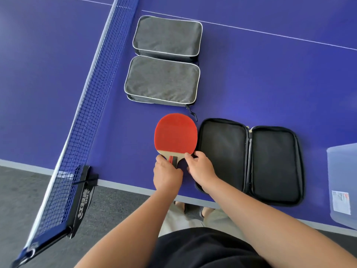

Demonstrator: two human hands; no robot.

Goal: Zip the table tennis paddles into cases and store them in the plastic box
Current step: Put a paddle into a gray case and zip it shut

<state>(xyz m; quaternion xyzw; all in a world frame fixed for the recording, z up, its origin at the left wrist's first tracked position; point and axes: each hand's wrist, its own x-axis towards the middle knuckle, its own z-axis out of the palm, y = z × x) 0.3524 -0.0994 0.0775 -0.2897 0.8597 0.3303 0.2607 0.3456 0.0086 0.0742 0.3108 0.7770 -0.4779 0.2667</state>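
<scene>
Red paddle [175,132] lies on the blue tabletop [270,78] near the front edge, just left of the open black case [249,161]; left hand [166,176] has fingers curled round the handle, right hand [201,167] pinches the blade's lower right edge w/ thumb & fingers. Two closed grey cases [164,60] sit end to end behind it, beside the net [81,120]. Plastic box [343,182] at far right, partly out of frame.
</scene>
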